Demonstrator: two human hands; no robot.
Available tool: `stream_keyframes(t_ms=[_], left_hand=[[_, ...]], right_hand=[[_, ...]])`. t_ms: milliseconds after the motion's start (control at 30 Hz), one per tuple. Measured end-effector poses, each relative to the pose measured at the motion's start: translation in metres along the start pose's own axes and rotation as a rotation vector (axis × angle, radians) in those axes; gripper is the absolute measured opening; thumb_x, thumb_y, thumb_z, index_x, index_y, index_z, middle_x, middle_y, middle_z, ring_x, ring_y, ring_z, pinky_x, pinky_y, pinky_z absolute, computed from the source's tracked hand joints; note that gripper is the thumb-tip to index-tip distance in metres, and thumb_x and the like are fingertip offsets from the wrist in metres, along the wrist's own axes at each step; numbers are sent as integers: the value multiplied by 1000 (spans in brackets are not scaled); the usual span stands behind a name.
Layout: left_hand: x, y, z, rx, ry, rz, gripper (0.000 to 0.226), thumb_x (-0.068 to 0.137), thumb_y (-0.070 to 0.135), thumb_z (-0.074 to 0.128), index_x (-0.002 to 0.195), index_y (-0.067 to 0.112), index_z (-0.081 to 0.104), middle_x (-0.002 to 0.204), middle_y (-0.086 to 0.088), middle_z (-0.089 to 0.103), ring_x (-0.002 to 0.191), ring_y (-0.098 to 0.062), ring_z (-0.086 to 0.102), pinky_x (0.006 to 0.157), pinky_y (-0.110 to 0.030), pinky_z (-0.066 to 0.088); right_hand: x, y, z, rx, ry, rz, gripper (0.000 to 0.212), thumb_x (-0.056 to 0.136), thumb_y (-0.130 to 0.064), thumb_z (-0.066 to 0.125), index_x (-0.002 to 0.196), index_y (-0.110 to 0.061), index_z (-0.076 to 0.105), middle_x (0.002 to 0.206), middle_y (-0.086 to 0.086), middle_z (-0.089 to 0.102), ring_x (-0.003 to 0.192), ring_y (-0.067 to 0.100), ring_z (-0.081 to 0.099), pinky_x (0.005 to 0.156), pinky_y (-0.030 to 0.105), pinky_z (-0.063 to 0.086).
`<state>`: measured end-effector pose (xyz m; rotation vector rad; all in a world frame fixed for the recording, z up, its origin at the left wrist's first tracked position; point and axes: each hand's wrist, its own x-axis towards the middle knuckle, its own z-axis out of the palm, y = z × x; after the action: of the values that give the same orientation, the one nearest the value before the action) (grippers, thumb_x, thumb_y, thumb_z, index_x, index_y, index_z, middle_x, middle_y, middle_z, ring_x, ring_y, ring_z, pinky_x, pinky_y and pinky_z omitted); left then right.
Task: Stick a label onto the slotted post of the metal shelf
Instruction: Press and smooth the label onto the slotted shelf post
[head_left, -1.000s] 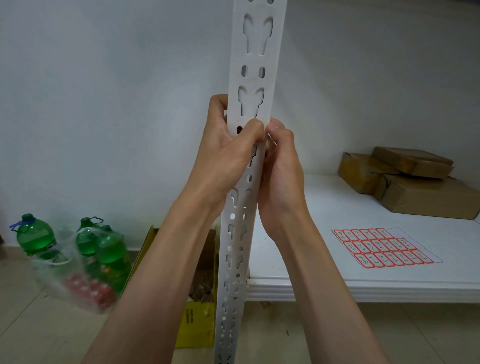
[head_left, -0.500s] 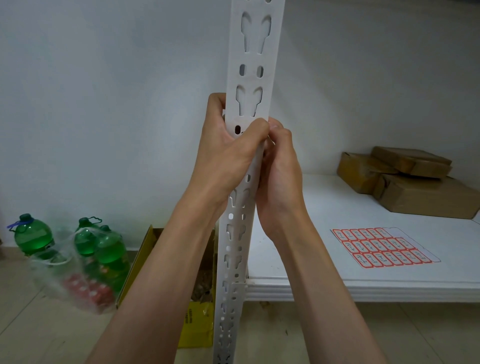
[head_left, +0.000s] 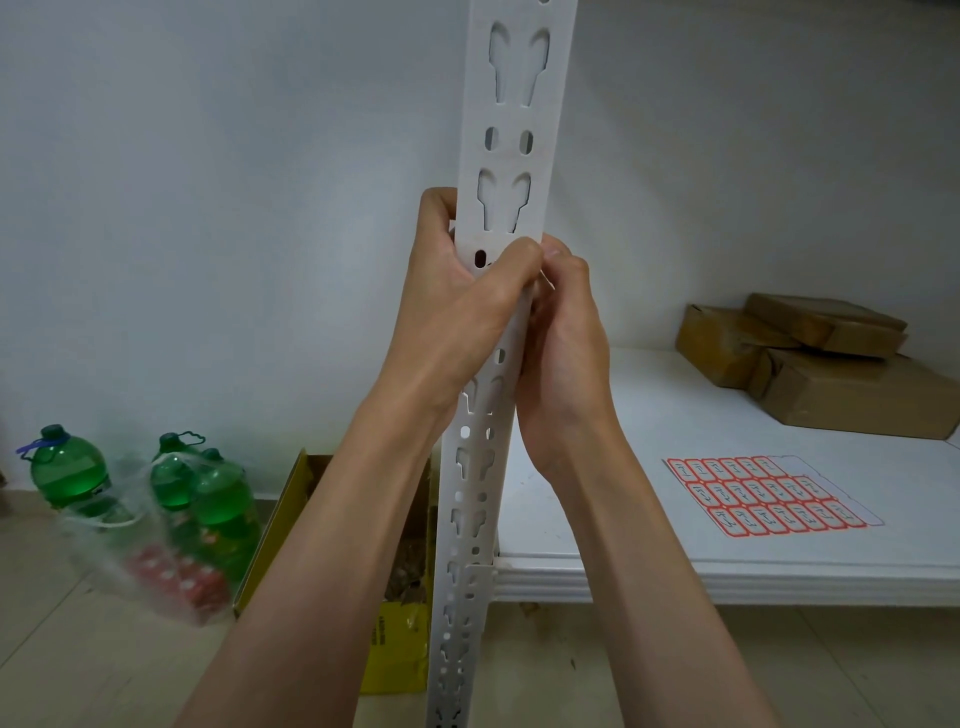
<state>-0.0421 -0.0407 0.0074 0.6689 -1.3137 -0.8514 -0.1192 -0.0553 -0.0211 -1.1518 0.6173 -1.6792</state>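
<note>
Little is being changed since the earlier frames: both hands are still being kept at the same height on the slotted post (head_left: 511, 156), with the left thumb shifted only slightly across its front face.

The white post is being held upright in the middle of the view, running from the top edge down to the floor, its keyhole slots and small oval holes facing the camera. The left hand (head_left: 457, 306) is being wrapped around the post from the left, fingers curled behind it and the thumb laid across the front just under an oval hole. The right hand (head_left: 563, 338) is being pressed against the post's right edge, fingers curled, its fingertips meeting the left thumb. A thin pale sliver is being pinched there, possibly the label, but it is too hidden by the fingers to be told for sure.

On the white shelf board (head_left: 649, 415) to the right, a sheet of red-bordered labels (head_left: 769, 493) is lying flat near the front edge, and brown cardboard boxes (head_left: 831, 364) are stacked at the back. On the floor to the left, green bottles (head_left: 208, 499) are being kept in a clear plastic bag beside a yellow carton (head_left: 395, 654).
</note>
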Motion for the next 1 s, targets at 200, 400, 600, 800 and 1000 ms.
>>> stream_keyframes(t_ms=[200, 400, 600, 800, 1000], left_hand=[[-1, 1, 1, -42, -15, -12, 32, 87, 3, 59, 115, 2, 44, 104, -26, 64, 85, -37, 68, 81, -52, 57], [1, 1, 0, -22, -7, 6, 31, 85, 3, 60, 113, 5, 47, 101, -20, 66, 83, -34, 68, 79, -49, 59], [4, -4, -2, 34, -11, 58, 27, 84, 2, 59, 107, 11, 48, 82, 0, 66, 72, -15, 66, 70, -34, 59], [5, -10, -9, 36, -53, 72, 37, 80, 8, 62, 113, 11, 46, 89, -2, 68, 72, -14, 67, 68, -29, 57], [9, -18, -29, 21, -94, 59, 47, 80, 21, 59, 126, 22, 51, 112, -6, 67, 99, -20, 67, 77, -28, 56]], right_hand=[[-1, -1, 0, -9, -10, -6, 49, 89, -37, 48, 125, -6, 60, 127, 21, 65, 117, 31, 65, 99, 45, 52], [-1, -2, 1, -44, -11, -29, 45, 91, -36, 47, 122, -5, 60, 124, 19, 66, 118, 31, 65, 102, 46, 51], [-2, -2, -2, -51, -20, -41, 30, 96, -31, 47, 111, -11, 64, 111, 10, 72, 106, 22, 69, 98, 42, 53], [-4, -6, -1, -29, -27, -27, 38, 102, -27, 41, 128, -5, 59, 116, 15, 71, 107, 23, 69, 95, 38, 55], [-7, -8, -9, -153, -16, -89, 35, 107, -27, 35, 124, -16, 63, 106, 2, 73, 95, 12, 68, 91, 34, 54]])
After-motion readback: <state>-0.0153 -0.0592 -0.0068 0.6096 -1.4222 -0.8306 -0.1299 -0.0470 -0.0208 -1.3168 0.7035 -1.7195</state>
